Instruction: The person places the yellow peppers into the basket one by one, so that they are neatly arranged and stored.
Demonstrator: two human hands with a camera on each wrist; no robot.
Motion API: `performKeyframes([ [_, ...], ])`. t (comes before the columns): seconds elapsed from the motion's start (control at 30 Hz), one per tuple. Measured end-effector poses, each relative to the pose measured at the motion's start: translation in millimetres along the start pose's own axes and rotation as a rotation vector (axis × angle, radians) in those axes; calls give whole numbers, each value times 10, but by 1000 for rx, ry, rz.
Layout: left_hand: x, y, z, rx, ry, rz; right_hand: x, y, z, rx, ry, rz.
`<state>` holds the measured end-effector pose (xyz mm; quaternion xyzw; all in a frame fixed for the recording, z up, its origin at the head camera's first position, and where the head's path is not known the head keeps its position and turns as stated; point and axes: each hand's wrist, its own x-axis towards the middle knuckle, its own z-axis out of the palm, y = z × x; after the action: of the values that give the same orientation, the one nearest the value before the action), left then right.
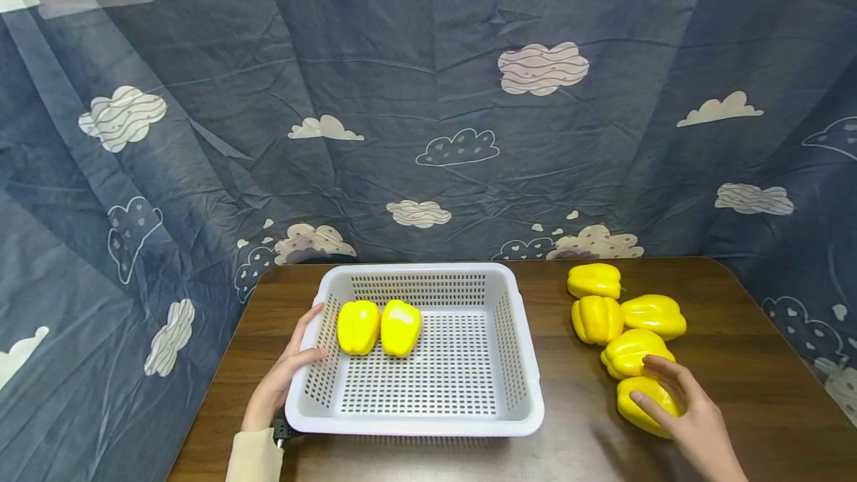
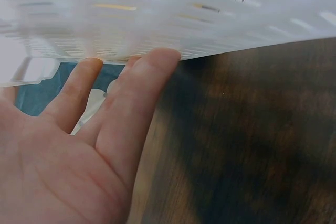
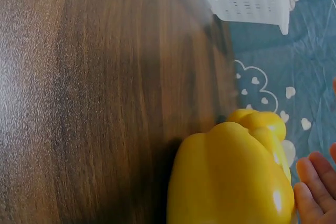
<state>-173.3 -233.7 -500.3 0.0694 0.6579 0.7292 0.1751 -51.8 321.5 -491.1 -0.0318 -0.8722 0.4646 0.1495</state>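
Note:
A white perforated plastic basket point(image 1: 428, 422) stands on the table with two yellow bell peppers point(image 1: 379, 328) side by side in its left part. My left hand point(image 1: 280, 374) holds the basket's left side, thumb over the rim and fingers along the outer wall; the left wrist view shows its fingers point(image 2: 137, 95) against the basket from outside. At right, my right hand point(image 1: 699, 419) is spread around the nearest yellow bell pepper point(image 1: 646, 406), thumb and fingers apart on either side of it. In the right wrist view that pepper point(image 3: 231, 177) fills the lower part, fingertips point(image 3: 307, 171) beside it.
Several more yellow bell peppers point(image 1: 632, 352) lie in a cluster beyond the right hand, toward the table's back edge. The brown wooden table point(image 1: 562, 393) ends at a dark blue curtain point(image 1: 402, 95) with cloud prints, hanging behind and at both sides.

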Motion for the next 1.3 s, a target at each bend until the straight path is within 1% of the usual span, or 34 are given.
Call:
performKeyframes([
  [0.07, -3, -2, -2, -1, 3, -2, 2, -3, 13, 6, -7, -4],
  [0.17, -7, -7, -4, 1, 6, -6, -3, -8, 16, 5, 9, -13],
  [0.37, -5, -13, -8, 3, 4, -2, -56, 11, -58, -69, 86, 11],
  [0.5, 1, -14, -11, 5, 1, -2, -105, 63, -133, -103, 119, 64],
  [0.63, 7, -15, -14, 10, -2, -3, -152, 132, -224, -178, 140, 137],
  [0.7, 9, -15, -14, 11, 1, -5, -162, 155, -266, -226, 131, 180],
  [0.83, 5, -2, -6, 11, 4, -8, -174, 218, -301, -267, 97, 213],
  [0.9, 1, 8, -1, 11, 6, -9, -179, 241, -288, -267, 86, 213],
  [1.0, -3, 15, 4, 13, 8, -12, -183, 261, -257, -265, 80, 190],
  [1.13, -4, 13, 9, 20, 12, -13, -177, 258, -200, -277, 84, 129],
  [1.3, -2, 11, 12, 25, 16, -10, -183, 247, -110, -243, 73, 40],
])
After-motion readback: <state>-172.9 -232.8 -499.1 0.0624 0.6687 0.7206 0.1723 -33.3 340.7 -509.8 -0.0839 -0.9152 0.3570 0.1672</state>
